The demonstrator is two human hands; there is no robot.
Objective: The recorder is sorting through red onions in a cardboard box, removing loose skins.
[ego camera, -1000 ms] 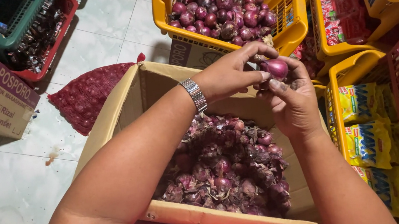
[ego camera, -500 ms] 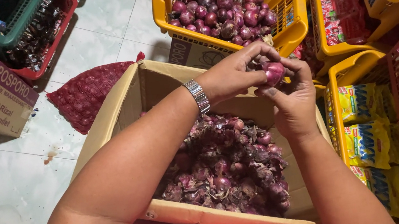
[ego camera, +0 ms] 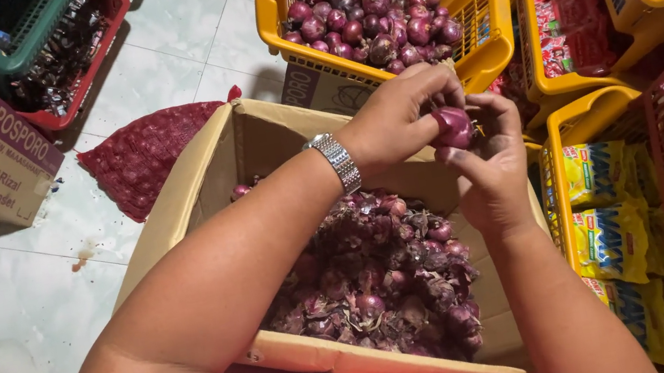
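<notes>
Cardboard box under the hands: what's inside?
The cardboard box holds a heap of red onions mixed with loose dry skins. The left hand and right hand hold one onion above it. The box's bottom is hidden.

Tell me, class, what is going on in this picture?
A person holds one red onion between the left hand and the right hand, above a cardboard box full of onions and loose skins. A yellow basket of cleaner-looking onions stands just beyond, and a red mesh sack lies on the floor.
</notes>
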